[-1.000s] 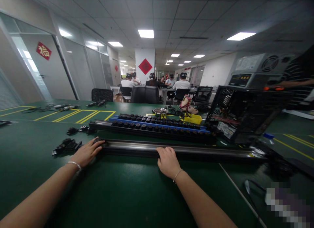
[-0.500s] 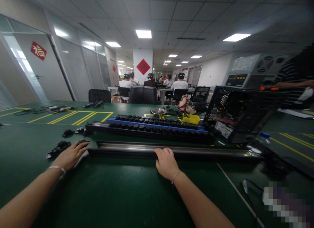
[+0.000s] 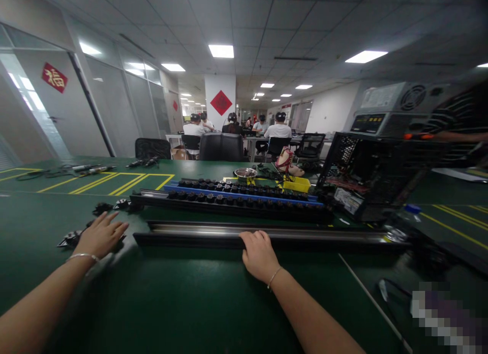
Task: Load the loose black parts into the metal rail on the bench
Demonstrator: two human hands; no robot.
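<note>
A long black channel (image 3: pixel 213 233) with a shiny metal inside lies across the green table in front of me. My right hand (image 3: pixel 259 255) grips its near wall around the middle, fingers curled over the edge. Beyond the channel's left end, my left hand (image 3: pixel 101 234) spreads its fingers above small black parts (image 3: pixel 70 238), partly covering them. Whether it touches one underneath is hidden. Behind the channel lies a similar rail (image 3: pixel 152 196), beside a blue strip (image 3: pixel 244 194) and rows of round black sockets (image 3: pixel 219 199).
A computer case (image 3: pixel 381 176) with power supplies (image 3: pixel 404 97) on top stands at the right. A metal bowl (image 3: pixel 245 173) and yellow tray (image 3: pixel 296 184) sit at the back. Cables (image 3: pixel 82 169) lie far left. A person in a striped sleeve (image 3: pixel 457 120) stands beyond the case.
My left hand has moved left, away from the channel's end, and its fingers have spread over the small black parts. My right hand stays on the channel.
</note>
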